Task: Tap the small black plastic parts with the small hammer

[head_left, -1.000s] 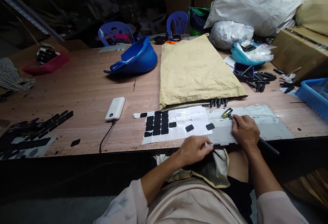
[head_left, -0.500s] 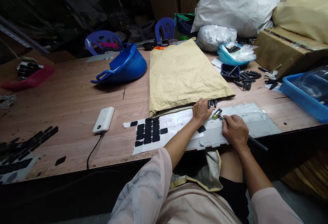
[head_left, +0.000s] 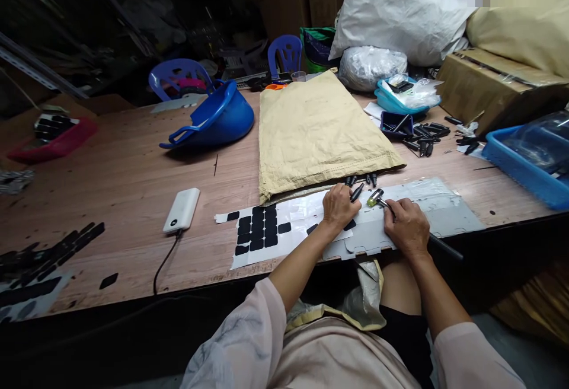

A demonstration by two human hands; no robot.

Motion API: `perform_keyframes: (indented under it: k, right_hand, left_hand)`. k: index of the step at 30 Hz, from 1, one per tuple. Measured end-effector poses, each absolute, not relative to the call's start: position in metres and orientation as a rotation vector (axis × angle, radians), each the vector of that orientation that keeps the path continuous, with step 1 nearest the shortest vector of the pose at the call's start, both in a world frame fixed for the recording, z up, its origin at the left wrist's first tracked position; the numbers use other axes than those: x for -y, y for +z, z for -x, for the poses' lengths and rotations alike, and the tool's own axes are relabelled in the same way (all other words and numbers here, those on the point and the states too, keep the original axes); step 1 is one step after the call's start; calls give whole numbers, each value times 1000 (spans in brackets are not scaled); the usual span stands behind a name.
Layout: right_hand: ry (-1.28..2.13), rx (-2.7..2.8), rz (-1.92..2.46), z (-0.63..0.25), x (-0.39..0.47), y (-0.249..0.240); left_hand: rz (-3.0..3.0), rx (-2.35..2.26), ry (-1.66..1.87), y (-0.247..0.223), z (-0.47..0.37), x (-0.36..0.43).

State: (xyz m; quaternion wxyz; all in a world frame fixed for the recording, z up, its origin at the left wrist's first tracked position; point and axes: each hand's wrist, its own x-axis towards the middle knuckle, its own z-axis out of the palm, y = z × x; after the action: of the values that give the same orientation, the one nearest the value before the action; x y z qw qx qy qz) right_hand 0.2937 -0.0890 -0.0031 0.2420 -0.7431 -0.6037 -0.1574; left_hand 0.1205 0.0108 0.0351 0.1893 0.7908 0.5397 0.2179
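Observation:
My left hand (head_left: pixel 338 206) holds a small black pointed part (head_left: pixel 357 193) over the white sheet, just in front of the tan paper sack (head_left: pixel 324 134). More black parts (head_left: pixel 372 180) lie at the sack's front edge. The fingers of my right hand (head_left: pixel 408 226) are wrapped round the handle of a small hammer (head_left: pixel 376 197), whose yellow-tipped head is over the grey board (head_left: pixel 431 211). To the left, the white sheet (head_left: pixel 300 205) carries rows of black rounded patches (head_left: pixel 258 226).
A white power bank (head_left: pixel 181 210) with a cable lies at the left, behind it a tipped blue basin (head_left: pixel 222 117). Loose black parts (head_left: pixel 427 137) and a blue tray (head_left: pixel 524 166) are at the right. A red tray (head_left: pixel 57 143) stands far left.
My left hand has drawn back to the left from the parts at the sack's edge, with a black part now showing in its fingers. My right hand and the hammer have hardly moved.

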Motion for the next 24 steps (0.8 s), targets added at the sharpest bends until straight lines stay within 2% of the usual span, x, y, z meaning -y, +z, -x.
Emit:
perform_keyframes:
  k: [8,18,21,24]
  right_hand:
    - [-431,1653,2023,-299,87,-8]
    - [-339,1653,1954,-297,86,3]
    - [-196,1600,1788,-265,91,16]
    - [90,1678,1578,-229,96,28]
  left_hand:
    - [-2016,-1394,675,24,-29,21]
    - [-1907,-1343,751,9,-21,21]
    - [-1893,-1361,734,11,-23,22]
    - [-1866,-1393,729,13,-24,23]
